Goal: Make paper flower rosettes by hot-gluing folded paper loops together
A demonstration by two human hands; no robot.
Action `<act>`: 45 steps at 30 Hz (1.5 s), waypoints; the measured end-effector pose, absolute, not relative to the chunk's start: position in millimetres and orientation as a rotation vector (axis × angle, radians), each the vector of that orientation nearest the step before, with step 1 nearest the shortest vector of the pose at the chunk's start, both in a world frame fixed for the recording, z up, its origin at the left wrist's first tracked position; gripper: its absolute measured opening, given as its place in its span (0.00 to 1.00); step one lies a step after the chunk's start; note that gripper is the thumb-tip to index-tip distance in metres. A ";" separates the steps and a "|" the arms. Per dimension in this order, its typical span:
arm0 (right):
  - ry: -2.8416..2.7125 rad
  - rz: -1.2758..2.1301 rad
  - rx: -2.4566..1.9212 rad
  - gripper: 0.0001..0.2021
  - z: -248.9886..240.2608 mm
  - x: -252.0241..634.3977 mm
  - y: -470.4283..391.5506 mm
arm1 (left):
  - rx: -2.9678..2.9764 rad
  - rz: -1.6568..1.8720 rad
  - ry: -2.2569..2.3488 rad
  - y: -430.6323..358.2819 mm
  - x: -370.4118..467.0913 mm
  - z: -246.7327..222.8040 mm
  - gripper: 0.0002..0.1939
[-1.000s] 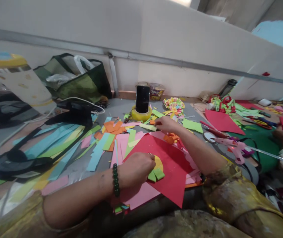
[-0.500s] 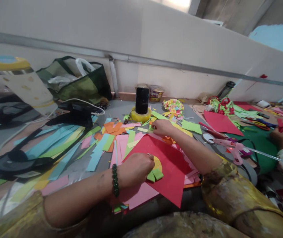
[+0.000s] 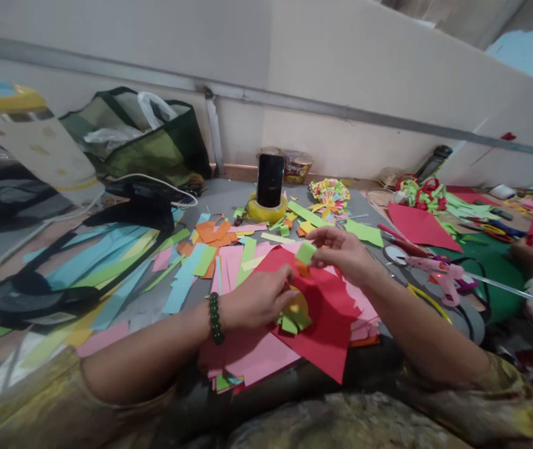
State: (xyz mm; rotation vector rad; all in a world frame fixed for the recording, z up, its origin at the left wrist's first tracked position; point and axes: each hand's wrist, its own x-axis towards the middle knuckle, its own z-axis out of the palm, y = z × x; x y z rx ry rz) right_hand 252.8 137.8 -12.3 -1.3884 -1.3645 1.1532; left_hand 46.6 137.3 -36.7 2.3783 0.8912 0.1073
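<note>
On a red paper sheet, over pink sheets, lies a yellow paper circle with green pieces at its lower edge. My left hand is closed at the circle's upper left; its fingertips are pinched, and what they hold, if anything, is hidden. A small green paper piece is pinched between the thumb and fingers of my right hand, above the red sheet. An orange piece shows just below it.
Coloured strips cover the left side. Behind stand a phone in a yellow holder and a paper flower. At right are a pink glue gun, a red sheet and another person's hand. A bottle stands at left.
My right hand has come back from the scraps behind the red sheet, now with the green piece. My left hand has shifted slightly, showing more of its fingers. The view has tilted a little.
</note>
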 end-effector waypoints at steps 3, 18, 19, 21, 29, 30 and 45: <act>-1.300 1.216 -1.327 0.15 -22.9 250.5 110.1 | 2.275 0.156 0.899 141.7 46.1 -36.6 0.15; -1.681 0.869 -1.249 0.12 -56.9 233.9 100.5 | 2.140 0.292 0.780 153.6 41.9 -45.1 0.13; -1.698 0.847 -1.247 0.13 -57.6 235.0 100.8 | 2.135 0.288 0.780 155.0 40.9 -46.0 0.13; -1.732 0.819 -1.260 0.16 -57.3 238.2 101.9 | 2.110 0.277 0.777 157.7 38.8 -48.1 0.14; -2.006 0.859 -1.351 0.31 -47.5 238.5 104.6 | 2.057 0.291 0.773 162.2 34.3 -49.1 0.18; -2.023 0.842 -1.343 0.31 -48.4 236.4 105.1 | 2.049 0.293 0.759 162.0 34.3 -48.9 0.17; -1.592 0.010 -2.009 0.23 -18.1 303.8 118.5 | 1.607 0.228 0.740 158.4 37.1 -50.4 0.16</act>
